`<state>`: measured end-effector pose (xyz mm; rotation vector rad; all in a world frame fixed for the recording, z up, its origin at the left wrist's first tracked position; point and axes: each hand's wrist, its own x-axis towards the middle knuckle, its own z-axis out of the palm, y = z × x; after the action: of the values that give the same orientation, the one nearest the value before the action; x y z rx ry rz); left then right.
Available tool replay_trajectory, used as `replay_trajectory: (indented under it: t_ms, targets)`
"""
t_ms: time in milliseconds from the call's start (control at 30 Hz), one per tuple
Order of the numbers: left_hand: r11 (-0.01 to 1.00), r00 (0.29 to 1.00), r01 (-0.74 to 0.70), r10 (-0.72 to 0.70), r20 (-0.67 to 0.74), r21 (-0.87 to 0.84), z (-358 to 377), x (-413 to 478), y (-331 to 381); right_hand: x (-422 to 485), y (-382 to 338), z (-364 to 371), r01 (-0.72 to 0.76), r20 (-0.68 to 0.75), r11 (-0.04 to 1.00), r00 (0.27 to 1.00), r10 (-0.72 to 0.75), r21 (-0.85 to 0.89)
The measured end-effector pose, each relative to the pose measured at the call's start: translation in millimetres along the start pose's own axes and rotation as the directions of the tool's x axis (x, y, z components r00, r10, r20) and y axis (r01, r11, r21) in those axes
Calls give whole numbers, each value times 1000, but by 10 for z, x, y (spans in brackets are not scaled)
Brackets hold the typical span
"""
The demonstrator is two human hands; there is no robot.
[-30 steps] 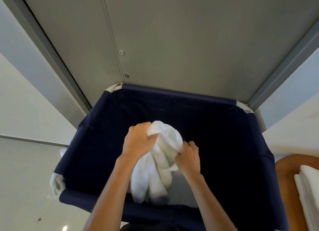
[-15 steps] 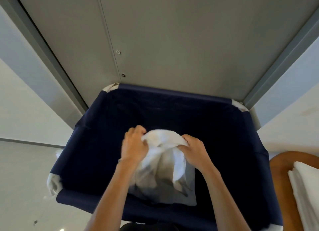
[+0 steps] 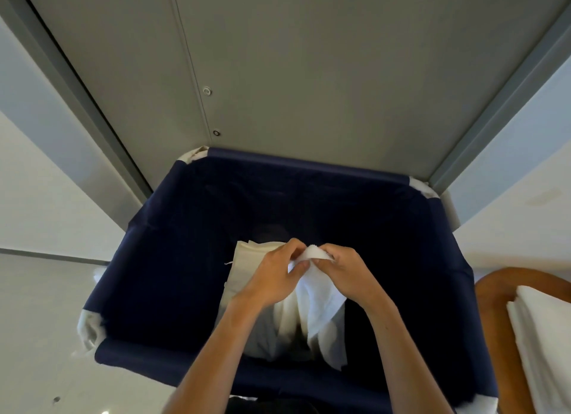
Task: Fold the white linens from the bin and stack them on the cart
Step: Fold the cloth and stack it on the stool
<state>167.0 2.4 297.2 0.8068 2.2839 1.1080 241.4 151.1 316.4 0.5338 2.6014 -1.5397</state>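
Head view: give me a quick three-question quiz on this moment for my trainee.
1. True or false: the white linen hangs over the navy bin.
2. How many hands pinch its top edge? A) none B) one C) two
3. Fill in: the folded stack lies at the view's ___ edge.
Key: 1 true; 2 C, left hand and right hand; 3 right.

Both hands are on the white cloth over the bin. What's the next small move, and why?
Probably slide the hands apart along the top edge: the left hand and right hand pinch the white linen side by side, so it hangs bunched over the bin.
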Motion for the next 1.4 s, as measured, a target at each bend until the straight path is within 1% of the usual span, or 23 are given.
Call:
replay_trajectory:
  t_ms: [100, 167, 300, 333, 433, 500, 533, 600, 667, 700, 767, 800, 833, 900, 967, 1100, 1200, 1333, 1400]
  targets:
    - [1000, 1000, -19, 18, -18, -25, 20, -3, 62, -64, 19, -44, -8, -3, 995, 1000, 9, 102]
    - [999, 998, -40, 38, -49, -34, 44, -20, 97, -91, 19, -63, -14, -1, 991, 1000, 14, 132]
    - [999, 997, -10, 6, -72, -47, 68, -25, 126, -99, 87, -57, 8, 2, 1000, 1000, -8, 6]
    - [998, 997, 4, -9, -72, -68, 60, -18, 124, -98, 121, -69, 9, -2, 1000, 1000, -9, 9]
    - [981, 994, 45, -62, -89, -186, 16, -4, 99, -111, 171, -120, 36, -85, 993, 996, -27, 113]
    - [966, 993, 64, -87, -79, -252, -2, -9, 117, -119, 145, -132, 55, -166, 992, 986, -35, 115]
    - [963, 994, 71, -90, -64, -260, 2, -11, 131, -108, 126, -122, 70, -195, 991, 980, -48, 110]
    - [968, 995, 73, -87, -46, -239, 31, -15, 143, -82, 77, -91, 103, -210, 987, 975, -75, 124]
    - [973, 994, 58, -79, -82, -225, 47, -27, 133, -62, 39, -60, 125, -195, 979, 976, -94, 158]
    - [973, 991, 51, -78, -111, -224, 40, -34, 124, -56, 46, -55, 112, -162, 977, 983, -83, 180]
    - [976, 981, 49, -87, -171, -214, 0, -44, 123, -42, 105, -45, 16, -49, 981, 999, -7, 194]
    - [979, 975, 56, -97, -201, -198, -21, -45, 123, -40, 138, -33, -37, -2, 988, 999, 38, 151]
    - [982, 968, 69, -109, -225, -177, -40, -41, 126, -39, 164, -19, -62, 7, 995, 998, 62, 77]
    - [984, 964, 94, -128, -233, -152, -53, -28, 126, -40, 182, -1, -51, -68, 998, 997, 48, -37]
    - [977, 970, 128, -159, -183, -171, -42, -26, 120, -58, 140, 0, 3, -132, 1000, 991, -5, -17]
    - [971, 980, 162, -179, -82, -176, -2, -23, 63, -87, 74, -38, 76, -158, 996, 985, -69, 41]
    - [953, 976, 157, -190, -108, -258, -3, -13, 63, -96, 83, -48, 75, -168, 994, 984, -61, 80]
    - [962, 964, 141, -188, -189, -233, -27, 5, 89, -125, 111, -44, 66, -133, 993, 990, -53, 96]
    - [963, 969, 122, -167, -180, -240, -8, 9, 85, -133, 101, -35, 87, -96, 991, 992, -77, 105]
